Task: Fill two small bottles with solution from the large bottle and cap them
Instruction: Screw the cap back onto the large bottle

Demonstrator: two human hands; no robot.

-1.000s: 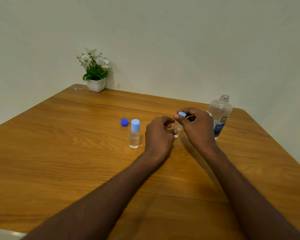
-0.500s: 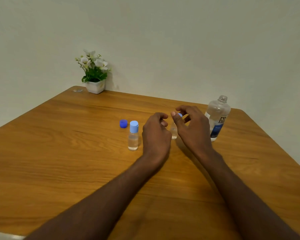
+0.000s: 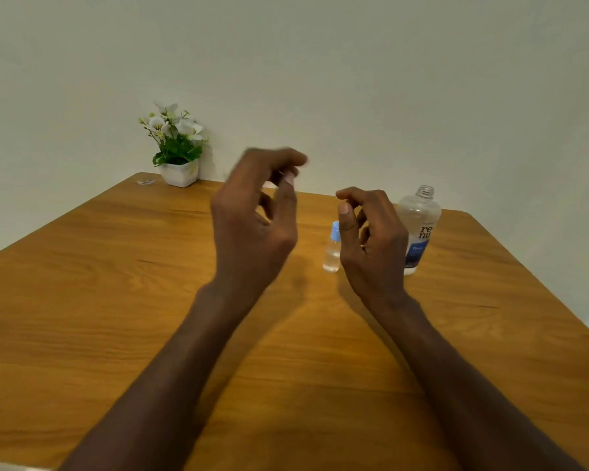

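— Since both hands hang above the surface [image 3: 116, 300] with nothing in them, which step would you say is in hand?

— The tail of the capping, I judge. The left hand [image 3: 252, 229] is raised at the centre, its grip loosely curled and empty. The right hand [image 3: 371, 243] sits lower, fingers relaxed, just right of a small bottle [image 3: 332, 253], not touching it as far as I can tell.

— That bottle is capped?

— It stands upright with clear liquid inside and a light blue cap [image 3: 335, 231] on top, though the thumb hides part of it, so I can't say how tightly it sits. The large bottle [image 3: 419, 229] stands at the far right, its neck open.

— And the second small bottle?

— Not visible; the left hand probably covers that spot.

— So what does the next move call for?

— Probably checking that both caps are snug, then finding the large bottle's own cap and closing it.
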